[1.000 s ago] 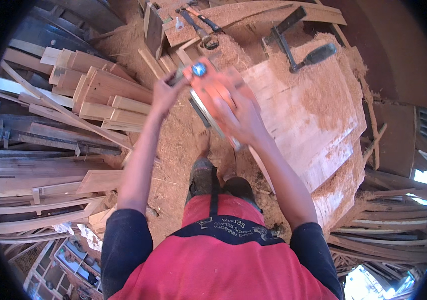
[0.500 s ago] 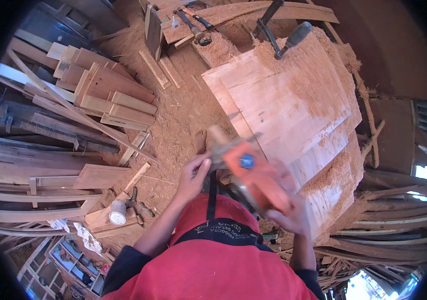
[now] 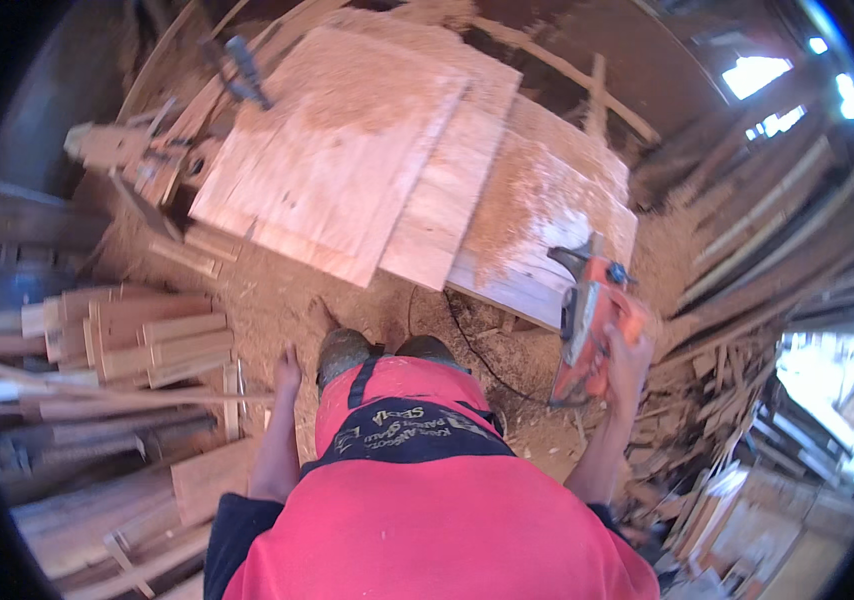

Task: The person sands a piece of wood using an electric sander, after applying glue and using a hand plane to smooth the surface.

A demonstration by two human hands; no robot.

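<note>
My right hand (image 3: 629, 362) grips the handle of an orange electric hand planer (image 3: 597, 325), held out to the right and turned on its side. The front of the planer is at the edge of a pale board (image 3: 512, 275); I cannot tell whether the two touch. A dark cord (image 3: 477, 358) runs from the tool's rear end toward the floor by my legs. My left hand (image 3: 288, 370) hangs low on the left, away from the boards, with nothing visible in it. Its fingers are too small and foreshortened to make out.
Wide wooden panels (image 3: 337, 170) overlap ahead, strewn with shavings. A clamp (image 3: 245, 75) stands at their far left corner. Short planks (image 3: 162, 335) are stacked at left, and long timber strips (image 3: 767, 220) lean at right. Sawdust covers the floor (image 3: 267, 310).
The planer has swung from in front of my body out to the right in my right hand. My left hand has come away from it and dropped. My view has turned to the right.
</note>
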